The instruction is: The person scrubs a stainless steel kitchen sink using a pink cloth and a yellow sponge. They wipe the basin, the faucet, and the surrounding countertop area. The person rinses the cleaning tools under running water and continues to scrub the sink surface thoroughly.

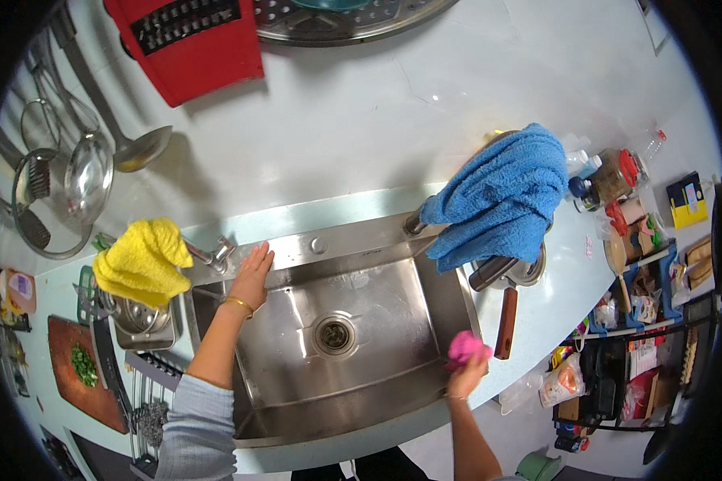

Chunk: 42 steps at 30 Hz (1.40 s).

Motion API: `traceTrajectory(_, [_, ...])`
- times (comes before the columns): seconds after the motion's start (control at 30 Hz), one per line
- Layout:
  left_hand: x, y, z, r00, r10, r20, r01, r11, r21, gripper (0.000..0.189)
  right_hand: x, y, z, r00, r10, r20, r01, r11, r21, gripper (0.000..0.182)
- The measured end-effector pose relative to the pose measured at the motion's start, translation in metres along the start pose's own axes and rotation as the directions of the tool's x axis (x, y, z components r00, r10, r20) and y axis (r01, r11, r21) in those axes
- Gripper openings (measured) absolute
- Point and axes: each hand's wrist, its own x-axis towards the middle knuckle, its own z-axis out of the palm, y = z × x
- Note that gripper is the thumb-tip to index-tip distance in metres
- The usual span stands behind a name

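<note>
My left hand is stretched out flat, holding nothing, over the back left ledge of the stainless steel sink. Its fingertips are close to the small metal tap; whether they touch the ledge is hard to tell. My right hand grips a bunched pink cloth at the sink's right rim. Between the hands lies the sink's bare floor, with a round drain strainer in the middle. A blue towel hangs behind the right hand, and a yellow cloth hangs left of the tap.
Right of the sink are a pan with a brown handle and a crowded shelf rack. Leftward, a wooden cutting board bears chopped greens. Ladles and a skimmer hang on the wall, near a red grater.
</note>
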Motion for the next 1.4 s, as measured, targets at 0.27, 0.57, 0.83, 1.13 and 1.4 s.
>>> traceTrajectory(0.27, [-0.018, 0.022, 0.005, 0.999, -0.027, 0.02, 0.023, 0.979, 0.201, 0.064, 0.0, -0.065, 0.095, 0.905, -0.108, 0.411, 0.144, 0.988, -0.059, 0.025])
traceTrajectory(0.57, [-0.221, 0.114, 0.014, 0.953, -0.185, 0.241, 0.175, 0.983, 0.063, 0.071, -0.007, -0.011, 0.305, 0.932, -0.279, 0.232, 0.361, 0.653, -0.665, 0.056])
traceTrajectory(0.83, [-0.224, 0.087, 0.062, 0.907, -0.4, 0.134, 0.409, 0.912, -0.04, 0.068, -0.19, -0.13, 0.351, 0.533, -0.512, 0.674, 0.791, 0.585, -0.181, 0.024])
traceTrajectory(1.13, [-0.26, 0.086, 0.074, 0.804, -0.595, -0.024, 0.589, 0.801, -0.107, 0.07, -0.198, -0.202, 0.376, 0.201, -0.699, 0.687, 0.521, 0.67, 0.53, 0.035])
traceTrajectory(1.4, [-0.284, 0.104, 0.063, 0.841, -0.541, 0.0, 0.541, 0.84, -0.041, 0.065, -0.256, -0.149, 0.338, -0.124, -0.643, 0.756, 0.871, 0.294, 0.393, 0.028])
